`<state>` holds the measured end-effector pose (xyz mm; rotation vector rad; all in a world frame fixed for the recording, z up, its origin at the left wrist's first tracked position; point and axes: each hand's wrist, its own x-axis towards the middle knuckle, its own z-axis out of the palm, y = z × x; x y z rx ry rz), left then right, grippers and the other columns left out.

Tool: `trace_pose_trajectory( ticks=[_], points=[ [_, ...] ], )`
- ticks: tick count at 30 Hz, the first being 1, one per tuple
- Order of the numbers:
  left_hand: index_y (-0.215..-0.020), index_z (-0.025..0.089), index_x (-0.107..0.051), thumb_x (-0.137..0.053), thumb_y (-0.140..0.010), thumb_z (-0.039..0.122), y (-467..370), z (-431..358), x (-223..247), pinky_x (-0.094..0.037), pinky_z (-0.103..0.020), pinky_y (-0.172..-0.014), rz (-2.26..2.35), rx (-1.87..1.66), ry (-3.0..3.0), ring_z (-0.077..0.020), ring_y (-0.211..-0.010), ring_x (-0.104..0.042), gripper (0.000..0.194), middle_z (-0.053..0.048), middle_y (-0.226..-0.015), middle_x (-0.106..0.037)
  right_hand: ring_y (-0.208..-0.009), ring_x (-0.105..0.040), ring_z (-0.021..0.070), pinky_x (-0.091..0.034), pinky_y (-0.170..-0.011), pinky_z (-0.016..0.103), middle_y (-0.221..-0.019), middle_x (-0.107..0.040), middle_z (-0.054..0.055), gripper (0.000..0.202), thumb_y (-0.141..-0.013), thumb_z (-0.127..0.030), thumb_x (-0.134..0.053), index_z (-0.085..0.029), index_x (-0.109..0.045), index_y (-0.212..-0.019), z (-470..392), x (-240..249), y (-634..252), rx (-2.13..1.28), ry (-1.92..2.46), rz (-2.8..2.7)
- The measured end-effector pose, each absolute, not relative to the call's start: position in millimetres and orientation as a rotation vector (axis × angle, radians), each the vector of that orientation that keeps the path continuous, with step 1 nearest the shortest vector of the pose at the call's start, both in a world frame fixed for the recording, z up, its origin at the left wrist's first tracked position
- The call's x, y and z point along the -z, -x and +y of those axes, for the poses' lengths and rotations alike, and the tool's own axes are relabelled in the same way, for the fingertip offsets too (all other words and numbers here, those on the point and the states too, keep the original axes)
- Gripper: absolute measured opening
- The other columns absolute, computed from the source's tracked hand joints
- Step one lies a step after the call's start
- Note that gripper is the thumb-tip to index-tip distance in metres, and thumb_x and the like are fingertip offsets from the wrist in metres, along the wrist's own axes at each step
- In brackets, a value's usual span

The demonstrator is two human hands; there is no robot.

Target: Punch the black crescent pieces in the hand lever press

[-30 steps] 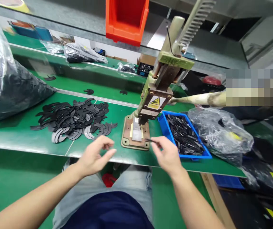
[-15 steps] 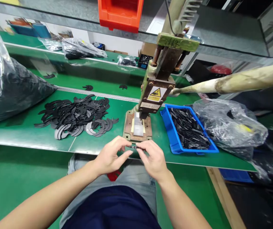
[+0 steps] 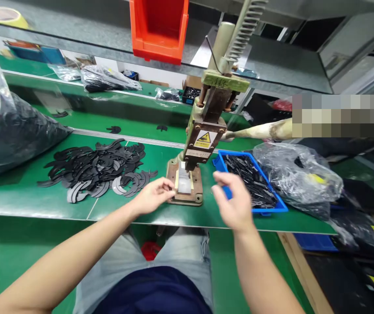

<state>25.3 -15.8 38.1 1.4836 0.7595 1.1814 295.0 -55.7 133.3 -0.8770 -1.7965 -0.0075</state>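
Observation:
My left hand [image 3: 152, 197] is at the left edge of the hand press's base plate [image 3: 187, 202], thumb and fingers closed together. Whatever they hold, if anything, is too small to make out. My right hand [image 3: 236, 201] hovers between the press and a blue tray [image 3: 281, 208], slightly blurred, its thumb and forefinger apart and nothing visible between them. Slim black plastic strips [image 3: 244, 172] fill the tray. On the base, under the ram of the hand press [image 3: 203, 139], lies a pale metal fixture [image 3: 184, 183]. A pile of black curved plastic parts [image 3: 108, 161] lies left of my left hand.
A large clear bag of dark parts [image 3: 16, 131] stands at far left, another plastic bag [image 3: 298, 174] right of the tray. The press lever [image 3: 265, 131] sticks out rightward. Overhead, a red bin [image 3: 159, 39] sits on a shelf. The green bench's front edge [image 3: 108, 220] runs before me.
My hands were together in front of the press with a small dark part between their fingers. They have parted: the right moved toward the tray, the left up beside the base. The view tilted up.

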Motion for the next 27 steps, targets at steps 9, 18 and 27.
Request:
trace_pose_trajectory(
  ticks=[9, 18, 27],
  points=[
    [-0.103, 0.021, -0.077, -0.058, -0.103, 0.027, -47.6, 53.7, -58.2, -0.055, -0.039, -0.103, 1.191, -1.219, -2.458, -0.0245, -0.109, -0.072, 0.021, -0.009, -0.110, -0.079, -0.096, -0.070, 0.0214, -0.060, -0.094, 0.043, -0.101, -0.066, 0.006, 0.054, -0.091, -0.072, -0.063, -0.022, -0.070, -0.111, -71.0, -300.4, -280.0, -0.115, 0.240, -1.580],
    [-0.105, 0.021, -0.078, -0.058, -0.101, 0.024, -49.5, 58.9, -62.3, -0.055, -0.039, -0.105, 1.135, -1.163, -2.491, -0.0243, -0.111, -0.072, 0.020, -0.008, -0.111, -0.079, -0.076, -0.068, 0.0214, -0.063, -0.089, 0.053, -0.068, -0.061, 0.000, 0.025, -0.092, -0.043, -0.070, -0.027, -0.064, -0.074, -73.3, -215.3, -291.6, 0.027, 0.363, -1.698],
    [-0.121, 0.020, -0.071, -0.052, -0.101, 0.025, -12.8, 57.3, -72.4, -0.056, -0.038, -0.102, 1.308, -1.121, -2.339, -0.0240, -0.112, -0.071, 0.028, -0.008, -0.121, -0.077, -0.078, -0.068, 0.0242, -0.052, -0.108, 0.069, -0.065, -0.060, -0.003, 0.023, -0.086, -0.035, -0.068, -0.030, -0.057, -0.066, -64.8, -131.1, -300.2, 0.124, 0.490, -1.645]
  ],
)
